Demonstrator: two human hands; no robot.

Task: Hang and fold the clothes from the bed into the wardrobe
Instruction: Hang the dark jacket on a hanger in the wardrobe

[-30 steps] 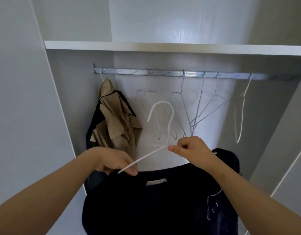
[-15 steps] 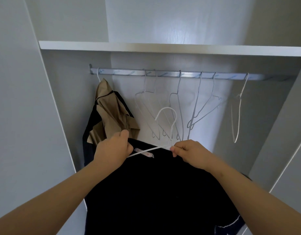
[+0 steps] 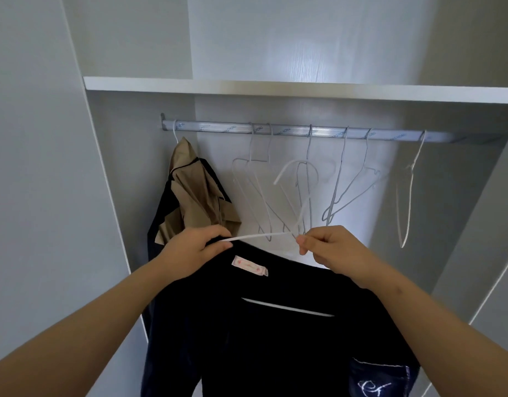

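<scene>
**Dark top going onto the hanger, in front of the rail**

The only print I can partly read runs along the grey rail (image 3: 290, 131): repeated pale lettering that looks like "HONG", the rest too faint to make out. A pink-and-white neck label (image 3: 249, 265) is sewn inside the collar of the dark garment (image 3: 275, 339), its writing too small to read. Low on the right of the cloth is a white embroidered squiggle (image 3: 374, 386), which I cannot read as a word.

My left hand (image 3: 195, 247) is closed on the end of the white hanger (image 3: 258, 237), thumb and fingers pinching its wire arm together with the collar edge. My right hand (image 3: 333, 250) pinches narrowly with its fingertips just beside the base of the hook. The garment hangs from my hands below the rail and is not yet hooked on.

A tan garment (image 3: 195, 193) hangs at the left end of the rail, with the empty wire hangers (image 3: 347, 190) to its right, under the shelf (image 3: 275, 88).

Since half a second ago the neck label has slid down away from my left hand, a white bar (image 3: 287, 307) now shows in the neck opening, and the hook stands higher above my fingers.
</scene>
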